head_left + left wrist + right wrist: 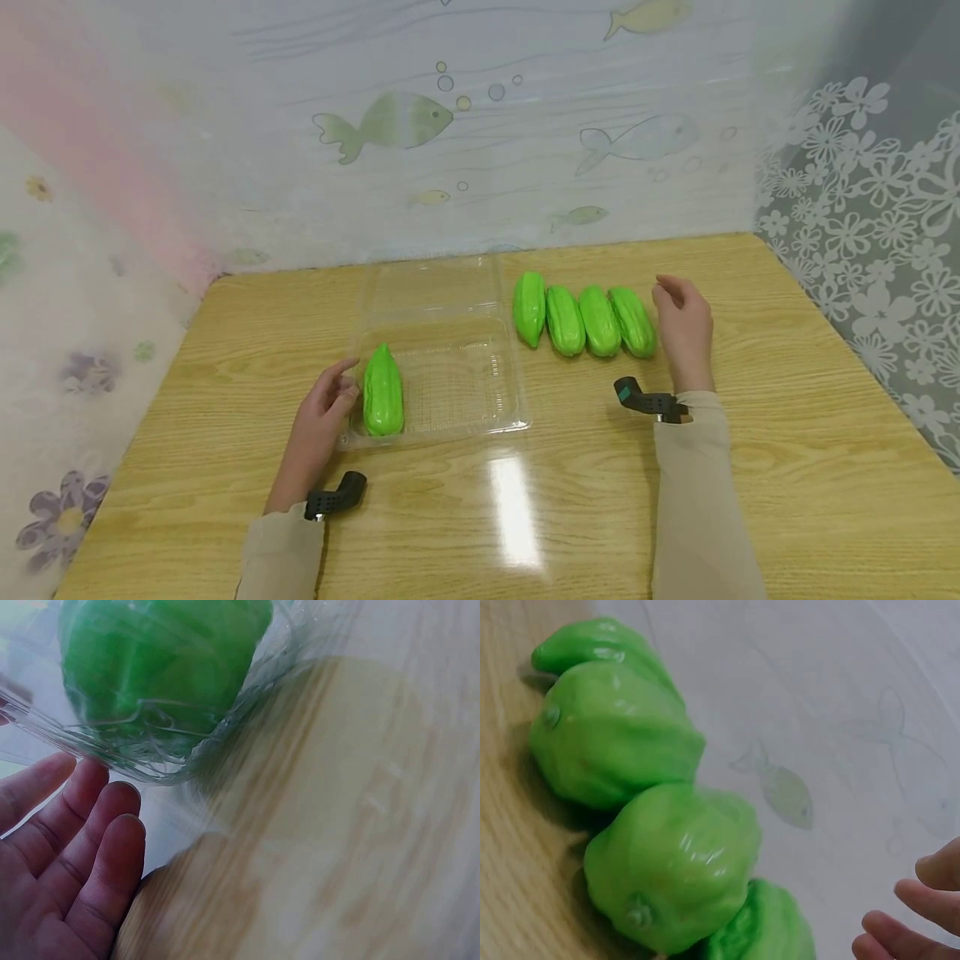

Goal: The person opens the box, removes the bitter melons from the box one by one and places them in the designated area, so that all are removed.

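A glossy green ridged star fruit [383,393], pointed end away from me, lies at the left side of a clear plastic clamshell box [450,429] whose lid is folded back. Beside the box's left wall is my left hand [318,417]; in the left wrist view its loosely extended fingers [112,802] reach the box's edge, below the green fruit [165,660] seen through plastic. My right hand [684,325] holds nothing, just right of the rightmost star fruit [633,322] in a row. Its fingertips show at the lower right of the right wrist view, apart from the fruit [679,862].
More green star fruit, such as the leftmost one [530,307], lie side by side right of the box. The wooden table [600,500] meets a wall [517,175] with fish drawings at the back. Each wrist carries a black camera mount [645,400].
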Motion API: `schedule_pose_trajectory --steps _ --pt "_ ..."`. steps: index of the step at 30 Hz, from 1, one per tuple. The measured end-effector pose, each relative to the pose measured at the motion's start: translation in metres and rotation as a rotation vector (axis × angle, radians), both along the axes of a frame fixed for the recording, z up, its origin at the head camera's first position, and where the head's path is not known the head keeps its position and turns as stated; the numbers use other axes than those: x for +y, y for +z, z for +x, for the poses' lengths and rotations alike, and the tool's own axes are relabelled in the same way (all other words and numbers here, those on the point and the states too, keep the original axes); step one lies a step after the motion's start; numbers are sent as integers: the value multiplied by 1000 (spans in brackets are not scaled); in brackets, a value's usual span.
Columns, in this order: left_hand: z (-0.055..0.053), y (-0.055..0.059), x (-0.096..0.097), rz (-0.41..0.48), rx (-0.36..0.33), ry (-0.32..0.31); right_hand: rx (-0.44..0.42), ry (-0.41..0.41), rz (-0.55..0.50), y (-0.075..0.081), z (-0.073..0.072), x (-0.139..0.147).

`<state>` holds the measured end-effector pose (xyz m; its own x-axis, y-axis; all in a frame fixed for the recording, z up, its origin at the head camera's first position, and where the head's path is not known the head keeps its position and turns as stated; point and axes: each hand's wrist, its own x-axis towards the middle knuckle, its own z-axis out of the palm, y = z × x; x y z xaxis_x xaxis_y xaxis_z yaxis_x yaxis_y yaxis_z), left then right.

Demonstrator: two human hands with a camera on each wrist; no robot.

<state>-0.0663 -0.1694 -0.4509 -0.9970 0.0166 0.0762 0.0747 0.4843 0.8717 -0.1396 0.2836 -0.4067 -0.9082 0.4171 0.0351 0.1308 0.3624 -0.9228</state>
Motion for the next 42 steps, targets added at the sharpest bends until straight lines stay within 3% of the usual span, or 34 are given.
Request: schedule_pose_trajectory --steps 4,9,15,16,21,27,33,38,42 --pt "0 -1 0 -3 7 -2 76 29 -48 7 2 -6" --pt "0 -2 -1 -8 0 -3 161 240 -134 8 -3 -9" --pt "1 0 -1 -8 -17 5 133 489 -41 22 0 -29" --pt "2 0 -1 -8 -21 10 111 507 7 28 3 -35" --pt "2 1 -2 -9 -16 10 71 623 11 33 3 -51" --pt "3 0 -2 -2 -7 4 57 696 8 34 4 -71" --pt "3 0 -3 6 -12 -1 44 714 58 37 9 -92" --pt "1 0 -2 8 -4 -8 46 724 102 56 23 -114" --pt "0 -1 -1 13 -1 -9 63 758 73 72 38 -132"
